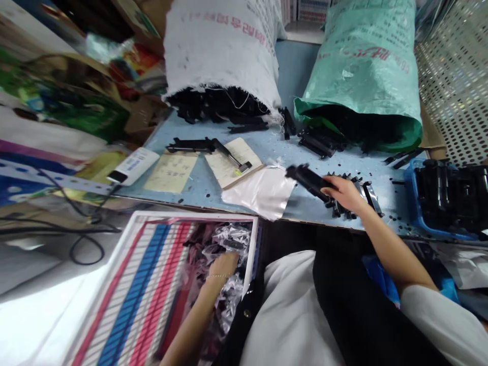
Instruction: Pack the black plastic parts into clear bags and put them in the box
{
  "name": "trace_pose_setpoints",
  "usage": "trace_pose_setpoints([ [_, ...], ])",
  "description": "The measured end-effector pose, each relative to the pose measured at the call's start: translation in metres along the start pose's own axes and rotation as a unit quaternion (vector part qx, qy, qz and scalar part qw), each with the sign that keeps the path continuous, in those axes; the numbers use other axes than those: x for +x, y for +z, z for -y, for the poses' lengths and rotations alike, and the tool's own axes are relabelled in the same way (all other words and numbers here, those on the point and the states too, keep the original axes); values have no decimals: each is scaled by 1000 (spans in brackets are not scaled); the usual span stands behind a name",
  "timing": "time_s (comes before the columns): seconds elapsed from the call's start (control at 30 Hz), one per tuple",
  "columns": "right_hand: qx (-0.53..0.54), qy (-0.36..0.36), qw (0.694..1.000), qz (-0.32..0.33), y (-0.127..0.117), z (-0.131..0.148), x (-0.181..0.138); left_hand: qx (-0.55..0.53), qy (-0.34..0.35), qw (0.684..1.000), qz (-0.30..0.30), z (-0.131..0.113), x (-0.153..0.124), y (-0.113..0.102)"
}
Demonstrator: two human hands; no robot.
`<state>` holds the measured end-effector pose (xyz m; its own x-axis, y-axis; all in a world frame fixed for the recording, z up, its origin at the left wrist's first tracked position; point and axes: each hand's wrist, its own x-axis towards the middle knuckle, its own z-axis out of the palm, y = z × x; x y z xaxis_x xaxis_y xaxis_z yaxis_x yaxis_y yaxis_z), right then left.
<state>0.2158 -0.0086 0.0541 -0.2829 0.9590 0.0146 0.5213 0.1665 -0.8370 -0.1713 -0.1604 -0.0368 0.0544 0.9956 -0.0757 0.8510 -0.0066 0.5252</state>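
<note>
My right hand (343, 194) is closed around a bundle of long black plastic parts (308, 180), held just above the blue table (202, 188), with more black parts (354, 206) lying under it. My left hand (223, 265) reaches down into a striped woven bag (145, 284) below the table edge. There its fingers are buried in crumpled clear plastic bags (229, 239) and hidden from view.
A white sack (221, 51) and a green sack (366, 66) spill black parts at the back. Paper notes (171, 173), a notepad (232, 162), a clear plastic sheet (263, 190) and a blue bin (446, 203) of black parts sit on the table. Clutter and cables lie left.
</note>
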Motion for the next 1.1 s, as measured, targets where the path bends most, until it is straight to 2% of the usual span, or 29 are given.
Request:
trace_pose_setpoints([
  [0.07, 195, 84, 977, -19, 23, 6, -8, 4, 12, 1000, -24, -19, 38, -2],
  [0.13, 343, 142, 928, -36, 46, 13, -12, -1, 58, 996, -63, -53, 77, 1],
  [0.2, 414, 171, 892, -56, 63, 20, -15, 10, 110, 991, -77, -90, 111, 8],
  [0.3, 439, 196, 874, -71, 69, 22, -20, 38, 99, 993, -50, -120, 148, 15],
  [0.4, 436, 209, 872, -76, 64, 18, -25, -53, 42, 997, -40, -112, 165, 7],
  [0.5, 461, 205, 861, -64, 64, 17, -20, -200, -24, 980, -3, -91, 171, -7],
  [0.6, 526, 189, 829, -21, 79, 25, -1, -313, -72, 946, 48, -83, 172, -14],
  [0.7, 589, 175, 789, 13, 104, 33, 24, -349, -80, 933, 24, -85, 172, -16],
  [0.8, 593, 173, 786, -29, 125, 34, 43, -306, -27, 950, -58, -86, 166, -20],
  [0.87, 577, 169, 796, -71, 129, 31, 43, -204, 57, 972, -102, -85, 161, -24],
  [0.93, 572, 161, 801, -68, 124, 27, 31, -79, 133, 983, -103, -82, 157, -27],
  [0.97, 576, 161, 800, -41, 120, 24, 21, -34, 152, 983, -92, -81, 157, -28],
  [1.03, 593, 182, 782, 57, 111, 20, -2, -4, 156, 985, -69, -79, 160, -28],
  [1.1, 619, 236, 730, 165, 106, 15, -23, -27, 146, 987, -58, -78, 163, -27],
])
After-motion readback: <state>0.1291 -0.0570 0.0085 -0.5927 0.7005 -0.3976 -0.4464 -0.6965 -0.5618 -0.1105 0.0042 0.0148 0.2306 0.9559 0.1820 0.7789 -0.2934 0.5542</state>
